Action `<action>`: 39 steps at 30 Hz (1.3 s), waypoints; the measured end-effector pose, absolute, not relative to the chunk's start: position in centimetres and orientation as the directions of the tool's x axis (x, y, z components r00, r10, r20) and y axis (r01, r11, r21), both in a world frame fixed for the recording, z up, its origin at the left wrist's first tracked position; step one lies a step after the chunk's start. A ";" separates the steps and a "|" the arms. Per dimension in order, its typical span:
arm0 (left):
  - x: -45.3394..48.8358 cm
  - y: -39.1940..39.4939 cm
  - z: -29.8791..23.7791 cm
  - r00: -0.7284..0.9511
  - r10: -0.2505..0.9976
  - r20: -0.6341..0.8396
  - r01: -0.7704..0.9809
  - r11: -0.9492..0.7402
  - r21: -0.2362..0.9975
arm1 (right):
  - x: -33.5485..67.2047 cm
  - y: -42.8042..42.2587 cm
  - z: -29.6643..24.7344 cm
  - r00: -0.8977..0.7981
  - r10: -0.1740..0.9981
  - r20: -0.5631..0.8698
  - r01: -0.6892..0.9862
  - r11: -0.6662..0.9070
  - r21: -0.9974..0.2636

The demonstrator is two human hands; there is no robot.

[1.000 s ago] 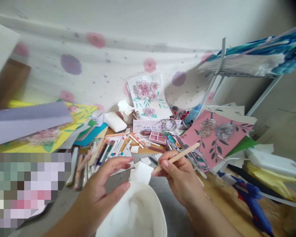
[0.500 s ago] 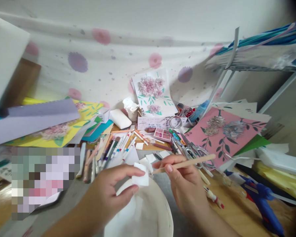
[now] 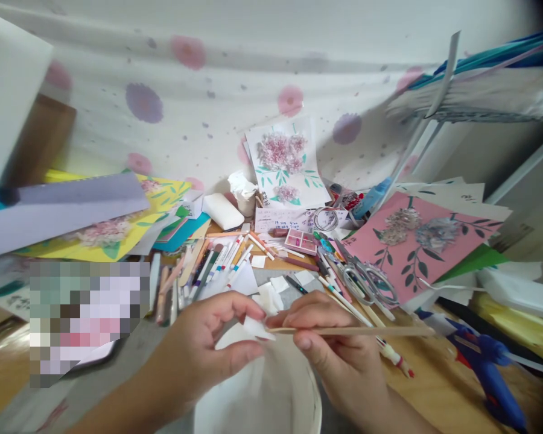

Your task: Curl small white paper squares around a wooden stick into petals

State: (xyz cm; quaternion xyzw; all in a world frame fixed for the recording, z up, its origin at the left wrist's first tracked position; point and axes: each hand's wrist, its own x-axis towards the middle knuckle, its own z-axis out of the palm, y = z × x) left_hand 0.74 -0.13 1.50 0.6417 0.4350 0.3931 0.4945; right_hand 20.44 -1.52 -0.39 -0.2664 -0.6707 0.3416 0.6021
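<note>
My left hand (image 3: 203, 349) pinches a small white piece of paper (image 3: 256, 328) between thumb and forefinger, low in the middle of the view. My right hand (image 3: 335, 349) grips a thin wooden stick (image 3: 357, 331) that lies almost level, its left tip touching the paper. Both hands hover over a round white bowl (image 3: 305, 392) with white tissue inside. Loose white paper scraps (image 3: 271, 289) lie just beyond the fingers.
Several pens and markers (image 3: 212, 265), scissors (image 3: 366, 280), a pink floral card (image 3: 416, 241), a white floral card (image 3: 285, 163) against the spotted cloth, yellow and lilac sheets (image 3: 72, 211) at left, a blue glue gun (image 3: 489, 367) at right, a metal rack (image 3: 479, 90).
My left hand picked up the white paper piece and closed on it. The stick in my right hand tipped down from slanted to nearly level, its tip meeting the paper. The view shifted slightly.
</note>
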 end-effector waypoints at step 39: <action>-0.8 3.4 -1.2 0.158 0.964 0.212 0.522 -0.264 0.811 | 20.8 0.8 -1.8 0.191 0.920 0.341 -0.349 0.389 -0.853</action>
